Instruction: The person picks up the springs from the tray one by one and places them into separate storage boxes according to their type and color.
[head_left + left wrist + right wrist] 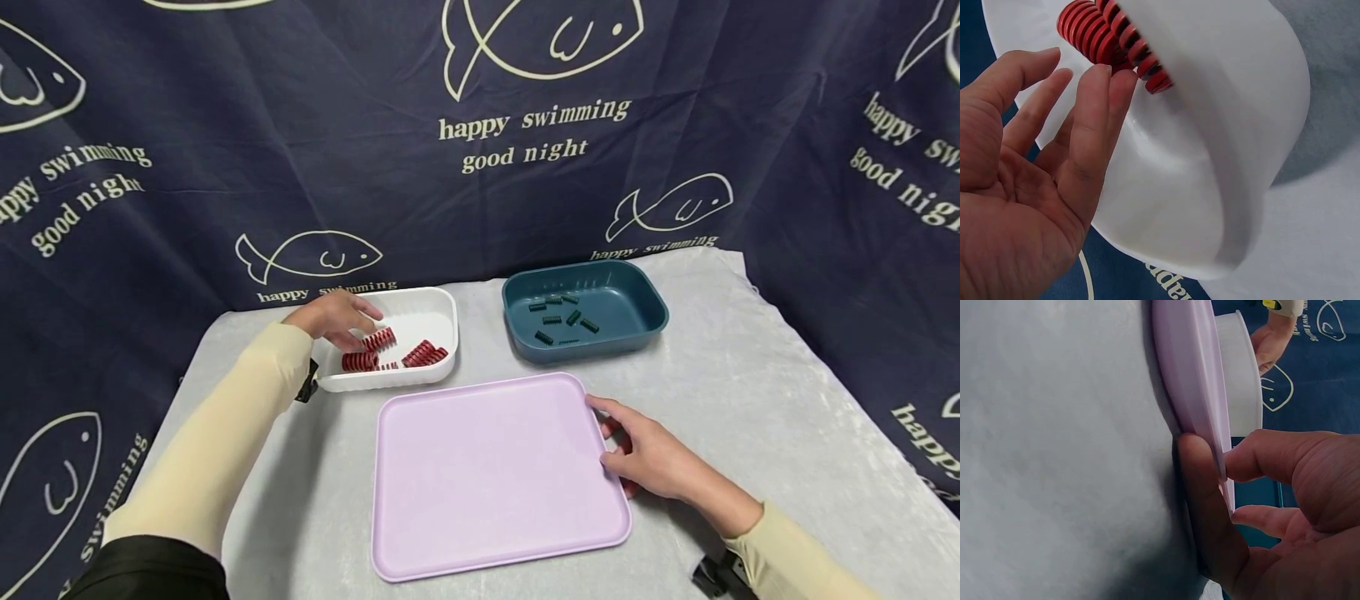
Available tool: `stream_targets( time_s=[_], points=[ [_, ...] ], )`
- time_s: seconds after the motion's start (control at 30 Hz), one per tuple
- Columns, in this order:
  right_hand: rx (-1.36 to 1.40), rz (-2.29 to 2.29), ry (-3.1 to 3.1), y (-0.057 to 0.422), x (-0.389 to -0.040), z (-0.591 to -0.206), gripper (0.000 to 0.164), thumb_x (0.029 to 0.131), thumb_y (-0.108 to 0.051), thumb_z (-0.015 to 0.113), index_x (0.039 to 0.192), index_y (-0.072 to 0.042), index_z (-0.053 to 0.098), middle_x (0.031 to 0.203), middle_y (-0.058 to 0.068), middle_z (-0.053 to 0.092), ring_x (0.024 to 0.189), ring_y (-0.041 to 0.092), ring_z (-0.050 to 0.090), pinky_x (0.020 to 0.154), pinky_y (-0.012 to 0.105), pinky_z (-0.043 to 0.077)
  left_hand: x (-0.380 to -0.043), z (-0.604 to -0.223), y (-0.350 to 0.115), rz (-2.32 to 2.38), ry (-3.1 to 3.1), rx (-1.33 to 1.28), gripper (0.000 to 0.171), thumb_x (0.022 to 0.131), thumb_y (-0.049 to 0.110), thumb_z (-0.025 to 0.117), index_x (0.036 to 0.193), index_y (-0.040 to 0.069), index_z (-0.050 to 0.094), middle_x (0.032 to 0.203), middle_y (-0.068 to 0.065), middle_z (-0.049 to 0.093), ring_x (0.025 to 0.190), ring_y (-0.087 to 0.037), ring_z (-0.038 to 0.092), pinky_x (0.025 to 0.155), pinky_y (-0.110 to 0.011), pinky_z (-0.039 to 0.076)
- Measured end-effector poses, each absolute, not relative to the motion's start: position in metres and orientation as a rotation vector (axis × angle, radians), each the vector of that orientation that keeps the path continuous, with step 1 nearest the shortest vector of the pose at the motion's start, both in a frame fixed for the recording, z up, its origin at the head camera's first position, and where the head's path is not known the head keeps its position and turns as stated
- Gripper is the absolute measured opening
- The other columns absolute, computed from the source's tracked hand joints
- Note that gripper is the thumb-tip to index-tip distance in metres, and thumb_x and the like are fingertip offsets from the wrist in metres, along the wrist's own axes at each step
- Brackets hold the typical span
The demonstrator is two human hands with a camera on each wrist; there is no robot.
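Observation:
My left hand (339, 319) reaches into the white bin (450, 321) with loosely bent, spread fingers. Several red coil springs (417, 353) lie in that bin. In the left wrist view the fingertips are right at the red springs (1088, 31), with nothing gripped between thumb and fingers. My right hand (651, 454) holds the right edge of a lilac tray (498, 479), which lies flat on the table. Seen from the right wrist, the thumb and a finger of the right hand (1297, 506) pinch the tray's rim (1200, 381) from both sides.
A teal bin (637, 312) with several small dark green springs (573, 318) stands behind the tray, right of the white bin. A pale cloth covers the table (750, 367). Dark blue fabric printed with fish (420, 192) hangs around the back and sides.

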State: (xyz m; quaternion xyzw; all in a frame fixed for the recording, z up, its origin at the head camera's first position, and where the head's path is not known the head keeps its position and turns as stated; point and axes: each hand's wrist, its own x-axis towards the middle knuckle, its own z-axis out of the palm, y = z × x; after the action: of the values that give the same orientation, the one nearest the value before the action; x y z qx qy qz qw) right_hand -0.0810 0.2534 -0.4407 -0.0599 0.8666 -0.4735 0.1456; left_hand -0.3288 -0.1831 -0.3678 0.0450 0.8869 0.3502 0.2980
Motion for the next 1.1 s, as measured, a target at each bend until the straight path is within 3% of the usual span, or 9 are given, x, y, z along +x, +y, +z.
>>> stream_targets(
  time_s=[0.4, 0.8, 1.1],
  points=[
    [-0.147, -1.365, 2.48, 0.253, -0.082, -0.44, 0.081, 0.085, 0.004, 0.07, 0.158, -0.004, 0.035, 0.112, 0.015, 0.053, 0.067, 0.024, 0.058, 0.045, 0.037, 0.057, -0.323, -0.369, -0.188, 0.916, 2.441, 0.155, 0.048, 0.098, 0.013, 0.066, 0.143, -0.001, 0.056, 0.14, -0.026, 0.058, 0.111, -0.043, 0.066, 0.072, -0.042, 0.066],
    [-0.179, -1.404, 2.481, 0.253, -0.081, -0.441, 0.082, 0.083, 0.007, 0.068, 0.158, -0.003, 0.036, 0.112, 0.016, 0.054, 0.069, 0.024, 0.058, 0.044, 0.038, 0.057, -0.305, -0.363, -0.195, 1.049, 2.493, 0.268, 0.048, 0.1, 0.015, 0.066, 0.144, -0.001, 0.056, 0.14, -0.027, 0.059, 0.11, -0.041, 0.065, 0.077, -0.044, 0.065],
    [-0.187, -1.396, 2.489, 0.253, -0.081, -0.44, 0.081, 0.083, 0.007, 0.067, 0.157, -0.003, 0.036, 0.112, 0.016, 0.055, 0.068, 0.024, 0.059, 0.044, 0.038, 0.057, -0.286, -0.354, -0.189, 1.235, 2.486, 0.434, 0.046, 0.101, 0.013, 0.066, 0.145, 0.003, 0.058, 0.135, -0.025, 0.062, 0.112, -0.047, 0.063, 0.078, -0.049, 0.065]
  ],
)
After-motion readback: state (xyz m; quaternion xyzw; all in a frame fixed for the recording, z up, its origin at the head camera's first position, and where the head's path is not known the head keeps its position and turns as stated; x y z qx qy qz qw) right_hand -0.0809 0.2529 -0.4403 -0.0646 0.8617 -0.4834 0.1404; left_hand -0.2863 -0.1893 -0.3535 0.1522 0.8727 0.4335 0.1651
